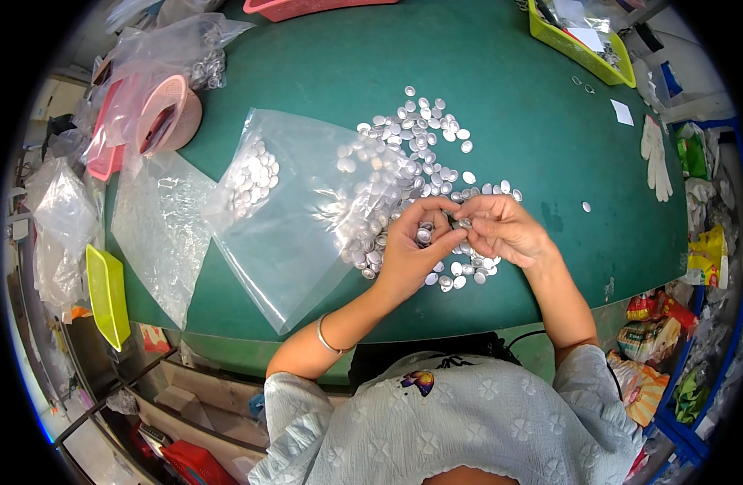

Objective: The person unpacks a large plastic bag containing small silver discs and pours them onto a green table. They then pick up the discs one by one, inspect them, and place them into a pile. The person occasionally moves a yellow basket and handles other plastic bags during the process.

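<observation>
My two hands meet over a spread pile of small silver oval metal pieces (444,174) on the green table. My right hand (507,233) pinches one silver oval piece (463,223) between thumb and fingertips. Closed against that same piece are the thumb and fingers of my left hand (418,246), with further oval pieces (424,234) showing in its curled palm. A large clear plastic bag (287,218) lies left of my left hand, its mouth toward the pile. Some pieces sit inside the bag, others under its edge. Finger detail at the pinch is small.
Left of the bag lies another clear plastic sheet (165,234). A pink basket (181,117) and a yellow-green tray (107,295) stand at the left edge. Far right are a yellow-green basket (582,52) and a white glove (654,158). One loose oval (586,207) lies apart.
</observation>
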`<state>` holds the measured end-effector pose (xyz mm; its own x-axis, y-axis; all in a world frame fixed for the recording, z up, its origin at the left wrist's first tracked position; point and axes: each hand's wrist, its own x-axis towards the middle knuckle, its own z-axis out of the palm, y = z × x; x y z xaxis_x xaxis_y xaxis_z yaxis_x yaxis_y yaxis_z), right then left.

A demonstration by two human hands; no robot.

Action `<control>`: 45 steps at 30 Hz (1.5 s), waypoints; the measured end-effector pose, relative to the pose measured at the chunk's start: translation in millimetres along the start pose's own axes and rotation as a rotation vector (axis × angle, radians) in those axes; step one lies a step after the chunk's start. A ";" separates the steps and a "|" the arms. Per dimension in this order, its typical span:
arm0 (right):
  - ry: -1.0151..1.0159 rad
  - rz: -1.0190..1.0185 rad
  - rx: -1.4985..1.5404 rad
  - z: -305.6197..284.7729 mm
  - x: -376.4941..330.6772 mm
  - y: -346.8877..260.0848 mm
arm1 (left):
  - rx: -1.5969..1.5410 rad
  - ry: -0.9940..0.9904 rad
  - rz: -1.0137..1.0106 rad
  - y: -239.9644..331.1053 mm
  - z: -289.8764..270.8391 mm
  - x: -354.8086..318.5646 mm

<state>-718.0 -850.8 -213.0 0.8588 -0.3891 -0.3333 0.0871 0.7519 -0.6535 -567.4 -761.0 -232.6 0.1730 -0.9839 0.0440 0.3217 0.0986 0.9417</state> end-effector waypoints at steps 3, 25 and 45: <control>0.025 0.024 -0.055 -1.8 -0.3 4.0 | 0.061 -0.018 0.047 -5.9 -4.6 -0.4; 0.448 -0.379 -1.542 -13.9 -2.8 -15.0 | -0.433 0.055 -0.382 6.4 -4.2 -1.3; 0.248 -0.923 -1.453 6.7 4.0 -4.1 | -0.329 -0.019 -0.438 1.3 -3.2 -2.3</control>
<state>-711.6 -851.9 -207.1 0.6888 -0.5494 0.4731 -0.1430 -0.7426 -0.6542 -564.5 -758.1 -232.6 -0.0580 -0.9457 -0.3198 0.6342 -0.2823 0.7198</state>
